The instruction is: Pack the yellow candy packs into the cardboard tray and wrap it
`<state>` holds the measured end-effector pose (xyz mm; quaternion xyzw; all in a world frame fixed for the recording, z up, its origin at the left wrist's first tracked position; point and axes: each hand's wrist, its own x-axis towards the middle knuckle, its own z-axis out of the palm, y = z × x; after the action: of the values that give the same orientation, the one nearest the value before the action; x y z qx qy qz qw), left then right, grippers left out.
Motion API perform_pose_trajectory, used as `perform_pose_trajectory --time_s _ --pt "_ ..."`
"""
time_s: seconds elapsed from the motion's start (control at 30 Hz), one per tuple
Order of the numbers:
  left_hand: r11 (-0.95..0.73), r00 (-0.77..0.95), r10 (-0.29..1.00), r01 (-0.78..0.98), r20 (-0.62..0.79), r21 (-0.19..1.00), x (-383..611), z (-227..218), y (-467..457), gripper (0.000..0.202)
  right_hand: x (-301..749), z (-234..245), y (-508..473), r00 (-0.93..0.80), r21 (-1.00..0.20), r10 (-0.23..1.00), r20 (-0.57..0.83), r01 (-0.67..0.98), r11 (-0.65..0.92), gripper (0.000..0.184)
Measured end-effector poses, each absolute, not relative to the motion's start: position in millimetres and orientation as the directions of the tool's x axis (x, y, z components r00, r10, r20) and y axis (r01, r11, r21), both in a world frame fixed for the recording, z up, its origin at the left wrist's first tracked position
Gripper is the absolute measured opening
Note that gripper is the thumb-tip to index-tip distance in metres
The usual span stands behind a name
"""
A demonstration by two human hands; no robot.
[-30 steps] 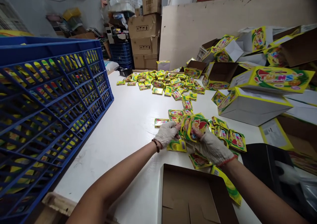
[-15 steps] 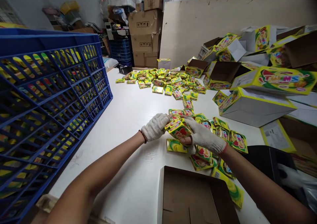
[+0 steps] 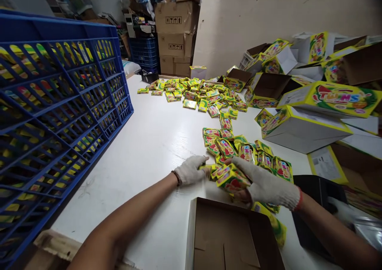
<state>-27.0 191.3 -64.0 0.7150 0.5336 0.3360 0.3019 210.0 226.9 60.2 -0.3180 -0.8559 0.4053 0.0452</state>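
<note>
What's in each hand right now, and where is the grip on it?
Right hand grips a stack of yellow packets from its right end, fingers over the top. Left hand presses on the stack's left end.

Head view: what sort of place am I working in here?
Likely a small packing or storeroom workshop: stacked cartons at the back, loose snack packets on a white table, a blue crate of packets.

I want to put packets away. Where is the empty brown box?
In the head view, the open brown box sits at the bottom centre on the white table, just below the gloved right hand and its packets.
</note>
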Motion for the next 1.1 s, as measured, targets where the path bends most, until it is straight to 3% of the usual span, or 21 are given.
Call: perform_pose_trajectory --time_s 0.13,0.2,0.27,0.4,0.5,0.6,0.77,0.9,1.1 --pt "-0.124 0.129 0.990 0.527 0.065 0.841 -49 -58 204 0.032 172 36 215 -0.871 -0.495 0.476 -0.120 0.468 0.732 0.057" --pt "-0.108 0.102 0.993 0.500 0.065 0.859 -50 -58 202 0.027 160 24 217 -0.906 -0.370 0.419 -0.063 0.411 0.833 0.064" --pt "-0.094 0.040 0.996 0.463 0.085 0.882 -43 -61 197 0.029 158 15 221 -0.925 -0.321 0.379 -0.033 0.369 0.872 0.068" --pt "-0.100 -0.061 0.989 0.374 0.132 0.922 -25 -64 190 0.033 168 6 226 -0.948 -0.354 0.318 0.022 0.290 0.889 0.059" --pt "-0.144 -0.062 0.983 0.322 0.173 0.936 -25 -61 187 0.034 174 -3 227 -0.919 -0.302 0.374 0.121 0.325 0.896 0.074" --pt "-0.150 -0.113 0.976 0.286 0.189 0.946 -27 -65 175 0.055 180 -18 232 -0.895 -0.246 0.404 0.190 0.355 0.902 0.091" --pt "-0.195 -0.154 0.959 0.254 0.239 0.947 -5 -89 152 0.091 181 -36 248 -0.926 -0.324 0.304 0.222 0.224 0.919 0.115" --pt "-0.183 -0.226 0.941 0.282 0.251 0.942 17 -99 153 0.083 169 -36 250 -0.919 -0.325 0.306 0.247 0.219 0.920 0.105" --pt "-0.050 -0.320 0.944 0.094 0.078 0.994 9 -86 170 0.080 145 -13 244 -0.865 -0.309 0.498 0.061 0.458 0.834 0.081"
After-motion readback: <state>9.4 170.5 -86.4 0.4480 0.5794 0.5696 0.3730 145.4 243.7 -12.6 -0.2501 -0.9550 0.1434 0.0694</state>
